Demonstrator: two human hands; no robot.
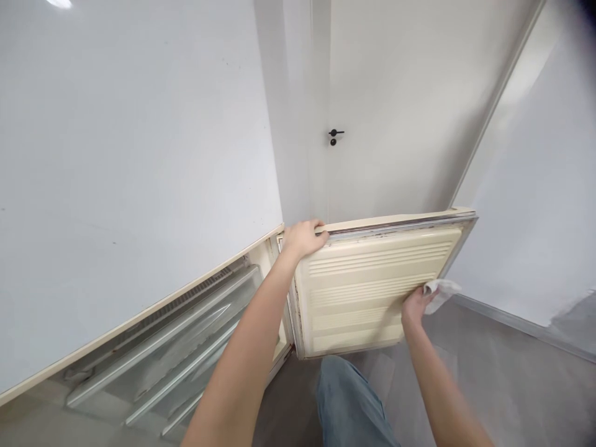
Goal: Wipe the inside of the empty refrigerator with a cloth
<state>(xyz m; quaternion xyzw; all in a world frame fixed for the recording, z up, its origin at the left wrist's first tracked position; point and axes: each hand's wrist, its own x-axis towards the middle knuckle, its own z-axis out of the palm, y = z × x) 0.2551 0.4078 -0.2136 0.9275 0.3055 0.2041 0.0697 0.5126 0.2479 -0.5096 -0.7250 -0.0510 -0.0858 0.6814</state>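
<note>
A cream freezer door (372, 292) stands swung out, its ribbed inner panel facing me. Dark grime marks its grey seal (395, 228) along the top. My left hand (302, 239) is curled over the door's top edge near the hinge side, thumb on the inner face. At the door's free side, lower down, my right hand (416, 304) holds a white cloth (442, 292), bunched between thumb and fingers, with a loose end sticking out past the door's edge.
Left of the door, the freezer's clear drawer fronts (186, 347) sit below its white top (139, 155). Behind stands a white room door (395, 112) with a black handle (334, 133). My knee (349, 403) is just below the freezer door, above the grey floor (503, 385).
</note>
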